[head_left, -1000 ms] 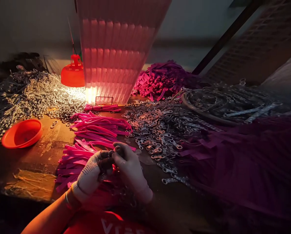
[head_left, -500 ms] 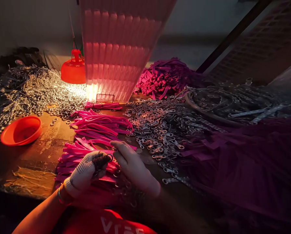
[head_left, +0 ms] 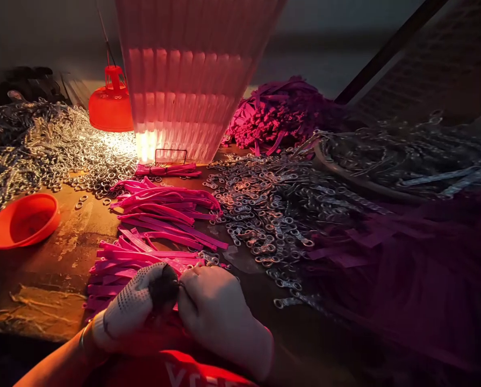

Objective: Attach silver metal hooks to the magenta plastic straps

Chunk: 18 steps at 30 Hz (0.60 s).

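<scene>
My left hand wears a white dotted glove with dark coverings on the finger ends. Its thumb and fingers are pinched together; the metal ring seen in them earlier is now almost wholly hidden. Against those fingertips, my bare right hand is closed, knuckles up, and whatever it grips cannot be made out. Both hands are low over the near ends of a row of pink straps. A few metal links lie just beyond the right knuckles. More pink straps are spread farther back on the table.
Silvery rings and chains are heaped at left below a red lamp. An orange-red bowl sits at the table's left. Metal links spread right of the straps. Behind stand a translucent corrugated sheet and a magenta strap pile.
My right hand has come down and closed against the left fingertips, its fingers no longer stretched out. My left hand has lowered slightly, and the ring in it is now hidden. The view has shifted a little.
</scene>
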Tool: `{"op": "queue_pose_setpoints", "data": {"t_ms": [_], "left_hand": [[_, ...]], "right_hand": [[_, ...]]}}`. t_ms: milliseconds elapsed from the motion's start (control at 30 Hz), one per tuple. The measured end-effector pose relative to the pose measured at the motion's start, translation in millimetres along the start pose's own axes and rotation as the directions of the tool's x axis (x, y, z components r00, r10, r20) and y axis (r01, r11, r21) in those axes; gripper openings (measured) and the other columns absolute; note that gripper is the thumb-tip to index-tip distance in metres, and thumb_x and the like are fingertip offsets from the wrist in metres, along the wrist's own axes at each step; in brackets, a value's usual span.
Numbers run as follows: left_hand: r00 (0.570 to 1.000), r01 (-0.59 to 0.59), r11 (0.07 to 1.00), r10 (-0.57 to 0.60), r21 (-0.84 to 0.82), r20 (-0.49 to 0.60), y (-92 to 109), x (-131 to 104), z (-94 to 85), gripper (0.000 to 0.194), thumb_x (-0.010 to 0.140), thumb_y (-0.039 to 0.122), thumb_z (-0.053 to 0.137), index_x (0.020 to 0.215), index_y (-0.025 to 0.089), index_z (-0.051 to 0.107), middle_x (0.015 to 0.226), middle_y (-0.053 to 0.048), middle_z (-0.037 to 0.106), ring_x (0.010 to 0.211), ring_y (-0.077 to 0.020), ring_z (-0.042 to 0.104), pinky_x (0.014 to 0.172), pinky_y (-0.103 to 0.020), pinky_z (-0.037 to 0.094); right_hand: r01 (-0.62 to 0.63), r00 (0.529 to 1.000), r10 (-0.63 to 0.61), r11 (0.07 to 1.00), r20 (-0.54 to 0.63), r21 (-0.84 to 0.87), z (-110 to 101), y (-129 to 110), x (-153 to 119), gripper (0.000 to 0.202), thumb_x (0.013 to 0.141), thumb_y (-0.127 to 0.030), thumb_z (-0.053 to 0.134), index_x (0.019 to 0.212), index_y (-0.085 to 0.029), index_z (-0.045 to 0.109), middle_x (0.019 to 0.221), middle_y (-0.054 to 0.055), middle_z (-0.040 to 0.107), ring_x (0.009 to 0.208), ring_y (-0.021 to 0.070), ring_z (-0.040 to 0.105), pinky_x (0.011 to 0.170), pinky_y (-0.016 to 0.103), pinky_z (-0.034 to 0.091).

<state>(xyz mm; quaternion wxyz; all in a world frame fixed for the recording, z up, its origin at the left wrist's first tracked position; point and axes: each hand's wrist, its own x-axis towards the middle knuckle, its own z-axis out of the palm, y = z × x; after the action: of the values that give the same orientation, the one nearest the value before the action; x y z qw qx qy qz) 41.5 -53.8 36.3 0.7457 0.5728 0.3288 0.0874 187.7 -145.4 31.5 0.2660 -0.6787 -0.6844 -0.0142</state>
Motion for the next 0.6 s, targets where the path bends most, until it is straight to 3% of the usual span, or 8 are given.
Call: {"op": "queue_pose_setpoints", "data": {"t_ms": [100, 167, 233, 300, 333, 400, 500, 600], "left_hand": [[0.997, 0.070, 0.979, -0.072, -0.192, 0.000, 5, 5, -0.6, 0.028, 0.086, 0.041, 0.063, 0.075, 0.017, 0.054, 0.055, 0.004, 0.049, 0.046, -0.0069, 0.040, 0.045, -0.019, 0.030], [0.997, 0.075, 0.973, -0.079, -0.217, -0.009, 14, 15, -3.9, 0.028, 0.085, 0.044, 0.064, 0.081, 0.017, 0.057, 0.055, 0.005, 0.047, 0.043, -0.0056, 0.037, 0.043, -0.018, 0.027], [0.998, 0.046, 0.994, -0.042, -0.098, 0.039, 24, 35, -10.5, 0.030, 0.088, 0.046, 0.060, 0.086, 0.016, 0.061, 0.053, 0.005, 0.045, 0.041, -0.0057, 0.034, 0.041, -0.018, 0.025], [0.993, -0.079, 0.980, 0.060, 0.182, 0.104, 32, 65, -18.9, 0.029, 0.091, 0.042, 0.055, 0.090, 0.014, 0.067, 0.055, 0.002, 0.050, 0.043, -0.0078, 0.039, 0.043, -0.020, 0.031], [0.981, -0.180, 0.909, 0.137, 0.376, 0.137, 33, 82, -22.8, 0.026, 0.091, 0.036, 0.055, 0.090, 0.014, 0.069, 0.058, 0.000, 0.055, 0.048, -0.0096, 0.045, 0.047, -0.021, 0.035], [0.931, -0.364, 0.620, 0.265, 0.695, 0.251, 29, 117, -27.3, 0.015, 0.085, 0.025, 0.060, 0.084, 0.015, 0.071, 0.072, -0.005, 0.065, 0.064, -0.0145, 0.058, 0.061, -0.025, 0.044], [0.907, -0.415, 0.190, 0.157, 0.890, 0.390, 8, 158, -23.5, 0.012, 0.082, 0.024, 0.063, 0.090, 0.018, 0.072, 0.085, -0.008, 0.070, 0.076, -0.0203, 0.065, 0.066, -0.027, 0.045], [0.947, -0.316, 0.066, 0.084, 0.947, 0.310, -14, 177, -13.4, 0.028, 0.093, 0.034, 0.050, 0.103, 0.016, 0.068, 0.075, -0.009, 0.068, 0.062, -0.0225, 0.065, 0.057, -0.029, 0.044]], "right_hand": [[0.004, 0.992, -0.013, 0.997, -0.125, -0.072, 3, -6, -2, 0.025, 0.093, -0.024, 0.043, 0.079, -0.017, 0.062, 0.064, 0.005, 0.060, 0.057, 0.0176, 0.048, 0.058, 0.033, 0.023], [-0.028, 0.988, 0.029, 1.000, -0.155, 0.005, 5, -1, -3, 0.028, 0.098, -0.028, 0.041, 0.092, -0.015, 0.065, 0.066, 0.004, 0.063, 0.057, 0.0176, 0.051, 0.058, 0.032, 0.027], [-0.106, 0.980, 0.133, 0.979, -0.149, 0.177, 5, 13, -2, 0.028, 0.101, -0.032, 0.043, 0.099, -0.016, 0.066, 0.070, 0.003, 0.067, 0.061, 0.0164, 0.056, 0.059, 0.030, 0.033], [-0.258, 0.936, 0.324, 0.896, -0.136, 0.360, 2, 34, -2, 0.027, 0.101, -0.036, 0.045, 0.102, -0.019, 0.066, 0.073, 0.001, 0.069, 0.063, 0.0148, 0.059, 0.061, 0.026, 0.038], [-0.339, 0.893, 0.431, 0.834, -0.131, 0.435, 1, 45, -3, 0.027, 0.101, -0.037, 0.046, 0.105, -0.020, 0.066, 0.076, 0.001, 0.069, 0.065, 0.0145, 0.059, 0.062, 0.026, 0.041], [-0.459, 0.789, 0.603, 0.705, -0.117, 0.541, -2, 63, -5, 0.030, 0.100, -0.041, 0.046, 0.110, -0.021, 0.066, 0.085, 0.001, 0.071, 0.070, 0.0150, 0.060, 0.066, 0.025, 0.044], [-0.512, 0.726, 0.686, 0.589, -0.051, 0.625, -4, 80, -13, 0.034, 0.098, -0.046, 0.047, 0.114, -0.022, 0.065, 0.094, 0.003, 0.069, 0.080, 0.0166, 0.060, 0.072, 0.027, 0.047], [-0.538, 0.725, 0.689, 0.545, 0.022, 0.643, -3, 84, -19, 0.034, 0.098, -0.046, 0.046, 0.115, -0.022, 0.064, 0.084, 0.001, 0.065, 0.077, 0.0160, 0.058, 0.072, 0.027, 0.046]]}}
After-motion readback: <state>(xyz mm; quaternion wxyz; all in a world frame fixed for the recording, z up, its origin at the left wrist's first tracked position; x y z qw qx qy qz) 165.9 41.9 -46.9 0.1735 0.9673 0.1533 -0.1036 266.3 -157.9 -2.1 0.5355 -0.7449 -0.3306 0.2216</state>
